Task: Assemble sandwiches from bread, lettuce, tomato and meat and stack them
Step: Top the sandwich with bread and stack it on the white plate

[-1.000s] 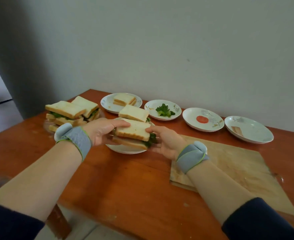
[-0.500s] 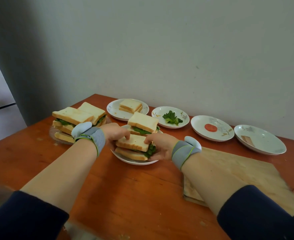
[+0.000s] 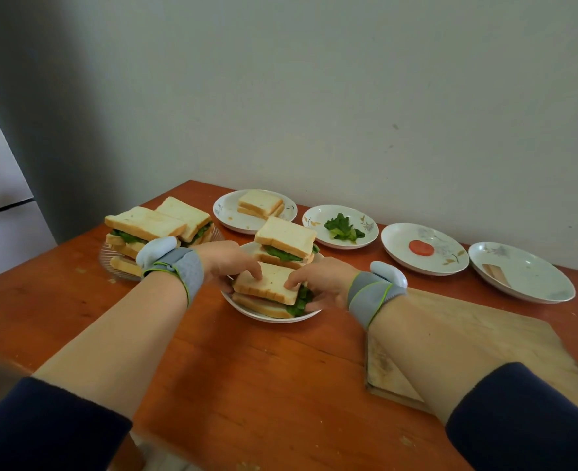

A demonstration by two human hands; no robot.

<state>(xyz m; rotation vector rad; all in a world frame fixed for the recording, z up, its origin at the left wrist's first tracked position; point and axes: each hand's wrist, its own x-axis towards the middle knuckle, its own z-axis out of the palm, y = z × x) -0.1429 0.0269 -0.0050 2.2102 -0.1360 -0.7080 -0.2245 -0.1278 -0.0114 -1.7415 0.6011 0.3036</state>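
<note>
A finished sandwich (image 3: pixel 268 290) of white bread with lettuce lies at the front of a white plate (image 3: pixel 274 317). My left hand (image 3: pixel 228 263) grips its left side and my right hand (image 3: pixel 318 283) grips its right side, fingertips on the top slice. A second sandwich (image 3: pixel 284 241) sits behind it on the same plate. Stacked sandwiches (image 3: pixel 155 229) fill a glass plate (image 3: pixel 110 263) at the left.
Along the wall stand plates with bread slices (image 3: pixel 259 205), lettuce (image 3: pixel 342 227), one tomato slice (image 3: pixel 420 247) and a piece of meat (image 3: pixel 496 272). A wooden cutting board (image 3: pixel 477 338) lies to the right. The table's near edge is close to my arms.
The sandwich came down from above the plate and now lies on its front part, both hands still on it. My view has shifted closer and lower.
</note>
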